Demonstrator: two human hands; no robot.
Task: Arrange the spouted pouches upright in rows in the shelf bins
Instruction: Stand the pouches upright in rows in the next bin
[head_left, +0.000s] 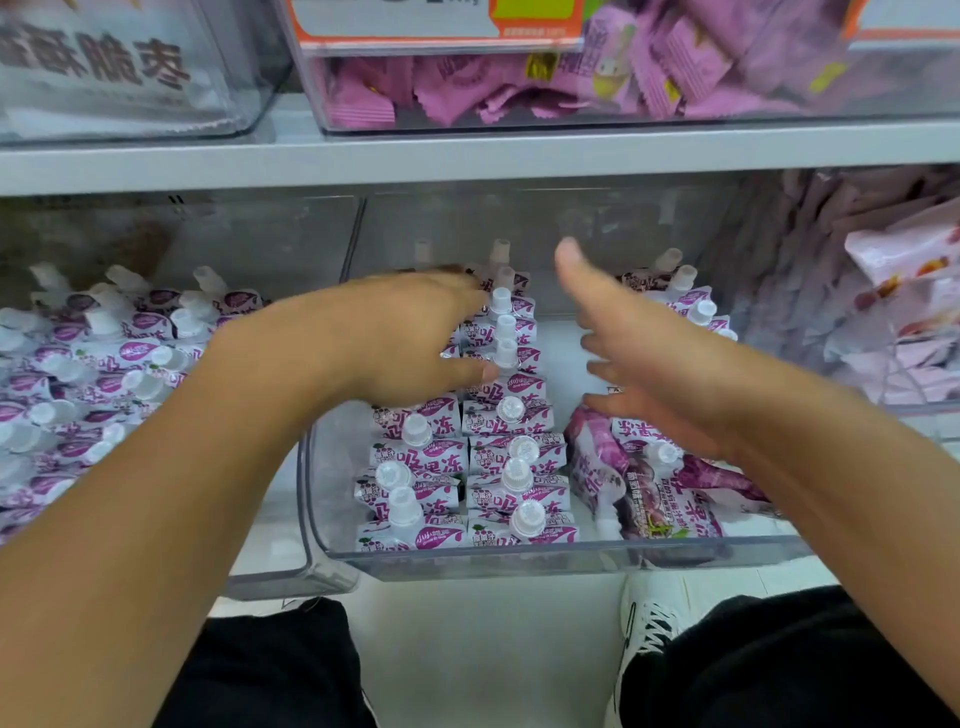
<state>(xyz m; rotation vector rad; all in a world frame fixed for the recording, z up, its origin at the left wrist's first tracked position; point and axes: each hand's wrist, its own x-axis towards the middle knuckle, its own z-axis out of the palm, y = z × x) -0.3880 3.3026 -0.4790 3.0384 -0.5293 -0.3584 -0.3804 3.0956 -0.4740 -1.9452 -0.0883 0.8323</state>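
White and purple spouted pouches (511, 457) with white caps stand upright in two rows inside a clear shelf bin (519, 558). My left hand (410, 338) lies flat over the far part of the left rows, fingers straight, thumb by a cap. Over the gap beside the rows hovers my right hand (639, 353), fingers spread and holding nothing. A few pouches (654, 488) lie tumbled on their sides at the bin's front right. More upright pouches (685, 301) stand at the back right.
A second clear bin (270, 577) on the left holds several loosely leaning pouches (104, 374). Pink packets (904, 291) fill the space at right. Above the grey shelf board (467, 153) sit bins of purple sachets (519, 88). My knees and a white shoe (649, 618) show below.
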